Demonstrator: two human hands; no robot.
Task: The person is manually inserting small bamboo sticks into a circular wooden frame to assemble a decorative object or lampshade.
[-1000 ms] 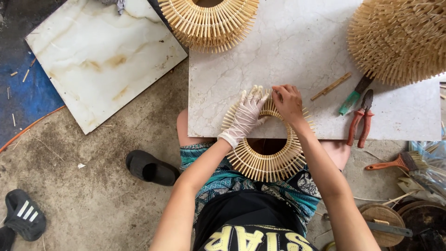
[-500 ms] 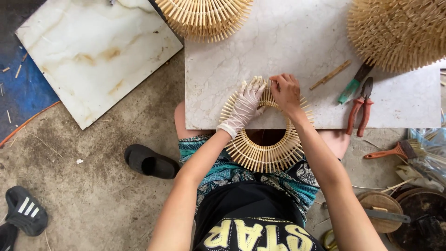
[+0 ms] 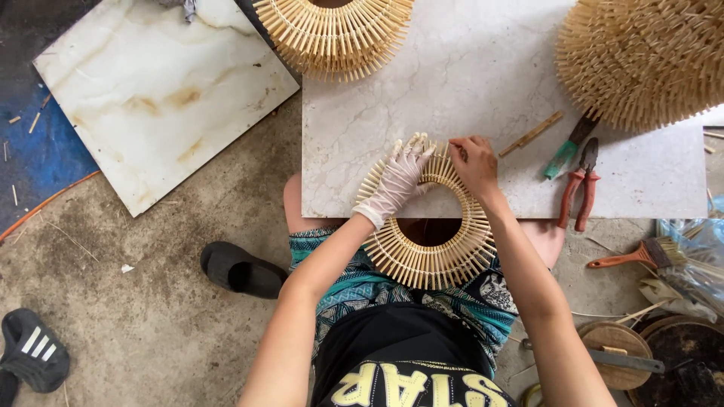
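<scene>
Both hands work the far rim of the bamboo-stick ring (image 3: 431,234) on the lap: gloved left hand (image 3: 397,179) presses flat, fingers spread; bare right hand (image 3: 475,162) pinches a stick. Step: seating sticks. Next needs steady, aligned pressure.

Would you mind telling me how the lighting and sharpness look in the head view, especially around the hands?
Head view: soft, even daylight with no glare on the marble slab; only faint shadows under the gloved left hand and bare right hand on the bamboo ring; the sticks stay crisp, with no motion blur; mild wide-angle stretching towards the corners, near the black sandal.
</scene>
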